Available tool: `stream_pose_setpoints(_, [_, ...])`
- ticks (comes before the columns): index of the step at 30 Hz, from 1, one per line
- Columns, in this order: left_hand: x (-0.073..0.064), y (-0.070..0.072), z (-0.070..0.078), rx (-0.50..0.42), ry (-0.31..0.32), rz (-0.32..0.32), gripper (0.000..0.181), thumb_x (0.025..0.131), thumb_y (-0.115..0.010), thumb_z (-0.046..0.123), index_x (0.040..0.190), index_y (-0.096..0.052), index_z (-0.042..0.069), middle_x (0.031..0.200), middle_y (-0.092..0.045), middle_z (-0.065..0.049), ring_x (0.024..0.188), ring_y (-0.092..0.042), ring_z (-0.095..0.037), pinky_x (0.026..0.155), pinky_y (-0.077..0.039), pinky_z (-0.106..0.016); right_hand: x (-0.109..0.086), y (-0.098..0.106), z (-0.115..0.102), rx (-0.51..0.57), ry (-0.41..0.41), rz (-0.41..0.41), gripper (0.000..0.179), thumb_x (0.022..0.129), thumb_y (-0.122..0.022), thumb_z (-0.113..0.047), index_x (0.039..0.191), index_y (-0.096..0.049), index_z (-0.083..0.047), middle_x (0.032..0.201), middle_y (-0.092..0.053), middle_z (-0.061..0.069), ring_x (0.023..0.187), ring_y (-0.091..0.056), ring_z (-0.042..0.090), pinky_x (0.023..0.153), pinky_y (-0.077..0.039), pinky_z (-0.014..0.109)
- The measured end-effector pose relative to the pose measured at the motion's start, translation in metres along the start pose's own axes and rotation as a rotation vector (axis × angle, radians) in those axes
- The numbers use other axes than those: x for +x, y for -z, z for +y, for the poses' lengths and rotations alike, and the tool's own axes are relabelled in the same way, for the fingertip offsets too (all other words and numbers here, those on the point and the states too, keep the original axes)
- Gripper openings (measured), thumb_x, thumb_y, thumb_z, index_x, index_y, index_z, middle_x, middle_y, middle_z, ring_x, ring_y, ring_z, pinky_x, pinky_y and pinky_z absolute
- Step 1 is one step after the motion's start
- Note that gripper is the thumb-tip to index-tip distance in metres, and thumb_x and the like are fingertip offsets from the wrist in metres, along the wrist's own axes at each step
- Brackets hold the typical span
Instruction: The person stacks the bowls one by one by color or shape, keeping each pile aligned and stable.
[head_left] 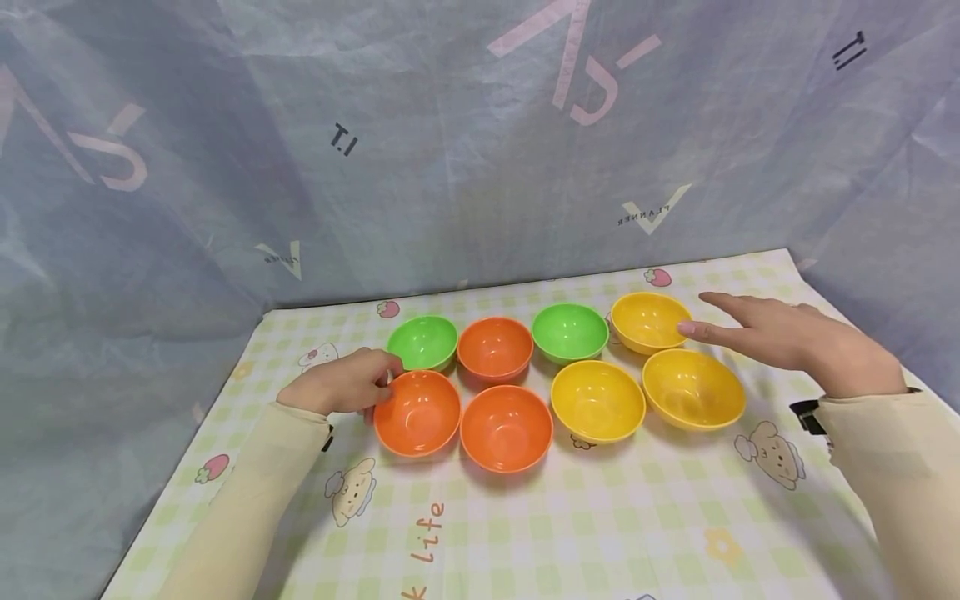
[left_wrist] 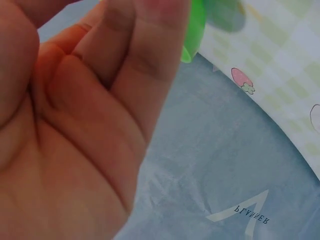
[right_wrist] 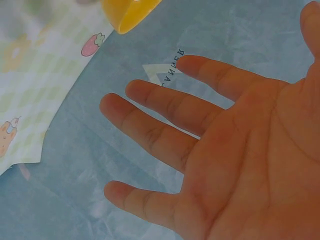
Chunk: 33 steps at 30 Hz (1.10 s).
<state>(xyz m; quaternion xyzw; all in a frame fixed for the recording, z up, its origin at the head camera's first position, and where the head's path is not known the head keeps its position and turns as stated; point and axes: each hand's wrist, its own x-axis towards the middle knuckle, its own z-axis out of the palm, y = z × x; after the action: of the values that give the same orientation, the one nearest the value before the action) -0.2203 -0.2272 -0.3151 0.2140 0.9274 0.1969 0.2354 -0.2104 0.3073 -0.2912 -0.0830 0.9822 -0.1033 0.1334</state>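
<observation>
My left hand [head_left: 343, 385] is at the left side of the front-left orange bowl [head_left: 417, 414], its thumb and curled fingers at the rim. A green bowl [head_left: 422, 343] stands just behind that bowl, and its edge shows past the fingers in the left wrist view. To the right, my right hand [head_left: 798, 337] hovers with straight, spread fingers and holds nothing. Its thumb tip is close to the back yellow bowl [head_left: 650, 323]. The front-right yellow bowl [head_left: 693, 390] sits below and left of this hand. Palm and spread fingers face the right wrist view.
Between these stand a second front orange bowl [head_left: 507, 429], a front yellow bowl [head_left: 597, 402], a back orange bowl [head_left: 495, 348] and another green bowl [head_left: 570, 333]. All are upright on a checked tablecloth [head_left: 592, 525]. A grey-blue printed curtain [head_left: 450, 208] hangs behind the table.
</observation>
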Motion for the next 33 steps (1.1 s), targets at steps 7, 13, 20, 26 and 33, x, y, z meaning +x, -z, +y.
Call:
stream_pose_setpoints(7, [-0.008,0.006,0.005,0.035,-0.014,0.029,0.022,0.101,-0.059,-0.007,0.118,-0.070,0.001,0.078,-0.065,-0.006,0.062,-0.061,-0.017,0.065,-0.051,-0.031,0.003,-0.001,-0.002,-0.013,0.002,-0.003,0.104,0.103,-0.035,-0.081,0.166,-0.025,0.001,0.161,-0.033,0.038,0.139,-0.037,0.068,0.101,-0.024,0.089])
stream_pose_setpoints(13, [-0.020,0.016,0.010,0.080,-0.030,0.077,0.019,0.103,-0.060,-0.002,0.119,-0.069,0.003,0.076,-0.062,-0.005,0.063,-0.061,-0.016,0.067,-0.051,-0.033,0.002,0.000,-0.002,-0.014,0.008,0.001,0.105,0.103,-0.035,-0.081,0.166,-0.025,0.002,0.162,-0.031,0.039,0.141,-0.036,0.067,0.101,-0.026,0.088])
stream_pose_setpoints(20, [-0.036,0.035,0.023,0.152,-0.129,0.188,0.022,0.102,-0.059,-0.002,0.122,-0.069,-0.001,0.070,-0.061,0.000,0.060,-0.060,-0.015,0.064,-0.051,-0.034,0.000,0.001,0.002,-0.014,-0.003,0.001,0.105,0.102,-0.035,-0.081,0.166,-0.025,0.002,0.162,-0.031,0.039,0.139,-0.038,0.068,0.099,-0.030,0.088])
stream_pose_setpoints(26, [-0.038,0.038,0.044,0.286,-0.279,0.382,0.026,0.097,-0.056,-0.006,0.118,-0.070,0.002,0.074,-0.061,0.002,0.063,-0.051,-0.012,0.066,-0.050,-0.034,-0.001,0.001,0.007,0.006,-0.002,-0.004,0.103,0.104,-0.036,-0.079,0.166,-0.025,0.002,0.161,-0.030,0.040,0.137,-0.039,0.068,0.098,-0.033,0.086])
stream_pose_setpoints(33, [-0.037,0.028,0.069,0.304,-0.357,0.489,0.029,0.096,-0.060,-0.007,0.118,-0.074,0.006,0.075,-0.058,0.003,0.068,-0.050,-0.014,0.069,-0.050,-0.034,-0.002,-0.001,0.008,0.018,0.009,-0.004,0.101,0.104,-0.037,-0.077,0.166,-0.025,0.002,0.161,-0.031,0.041,0.137,-0.038,0.068,0.099,-0.034,0.085])
